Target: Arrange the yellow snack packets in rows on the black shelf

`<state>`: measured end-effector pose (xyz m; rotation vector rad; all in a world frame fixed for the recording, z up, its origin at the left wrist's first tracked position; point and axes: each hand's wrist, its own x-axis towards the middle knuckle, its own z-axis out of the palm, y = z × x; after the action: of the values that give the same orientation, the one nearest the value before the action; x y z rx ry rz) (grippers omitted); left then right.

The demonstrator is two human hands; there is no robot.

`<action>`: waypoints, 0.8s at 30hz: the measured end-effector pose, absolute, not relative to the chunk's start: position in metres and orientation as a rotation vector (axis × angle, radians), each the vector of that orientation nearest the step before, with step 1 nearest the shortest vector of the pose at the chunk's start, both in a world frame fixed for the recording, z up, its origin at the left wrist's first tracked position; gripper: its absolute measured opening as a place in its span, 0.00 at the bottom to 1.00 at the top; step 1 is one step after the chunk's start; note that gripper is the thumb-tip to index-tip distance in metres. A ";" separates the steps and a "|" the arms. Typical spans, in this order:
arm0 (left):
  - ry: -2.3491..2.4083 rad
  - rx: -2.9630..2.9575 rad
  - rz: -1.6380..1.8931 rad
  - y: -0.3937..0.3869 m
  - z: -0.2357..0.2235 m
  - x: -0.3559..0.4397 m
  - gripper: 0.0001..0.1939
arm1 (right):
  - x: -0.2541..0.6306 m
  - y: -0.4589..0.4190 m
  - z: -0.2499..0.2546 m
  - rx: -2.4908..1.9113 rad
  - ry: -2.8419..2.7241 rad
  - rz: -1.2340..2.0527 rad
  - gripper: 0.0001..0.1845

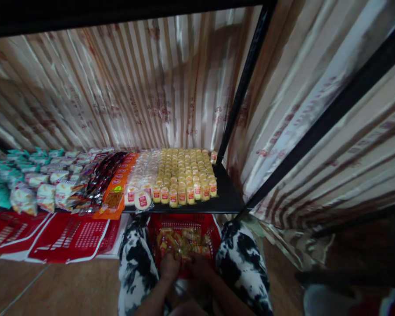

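Observation:
A red plastic basket [217,228] sits between my knees, partly under the shelf edge. Inside it lie several small yellow snacks in clear wrappers [184,237]. My left hand [170,264] is over the basket's near side with its fingers curled in among the packs. Beside it, my right hand [199,267] is also closed, low over the near packs. The light is dim, and what either hand grips is hidden. On the shelf just beyond, matching yellow packs with red labels [181,195] stand in tight rows.
The black shelf [228,197] also carries round white packs [142,200], an orange bag [113,199], dark shiny bags [100,175] and white-and-teal bags [46,193]. Red baskets [72,232] lie at lower left. Black posts [243,87] and striped curtains [134,87] enclose the shelf.

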<state>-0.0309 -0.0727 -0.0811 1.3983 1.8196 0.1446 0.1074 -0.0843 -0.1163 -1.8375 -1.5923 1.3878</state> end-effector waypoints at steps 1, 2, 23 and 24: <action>1.815 1.394 0.165 -0.071 -0.082 -0.031 0.16 | 0.107 -0.084 -0.116 -1.846 -1.580 1.384 0.15; 1.802 1.396 0.198 -0.070 -0.082 -0.031 0.16 | 0.106 -0.083 -0.115 -1.843 -1.552 1.379 0.17; 1.181 0.776 0.936 -0.034 -0.024 0.062 0.26 | 0.186 -0.042 -0.013 -1.318 -0.730 1.207 0.33; 1.170 0.759 0.939 -0.034 -0.023 0.064 0.27 | 0.188 -0.042 -0.010 -1.314 -0.729 1.200 0.32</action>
<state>0.0642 -0.0339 -0.0235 0.7587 1.1703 0.9391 0.1875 -0.0418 -0.0101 -1.3144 -0.7294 1.1997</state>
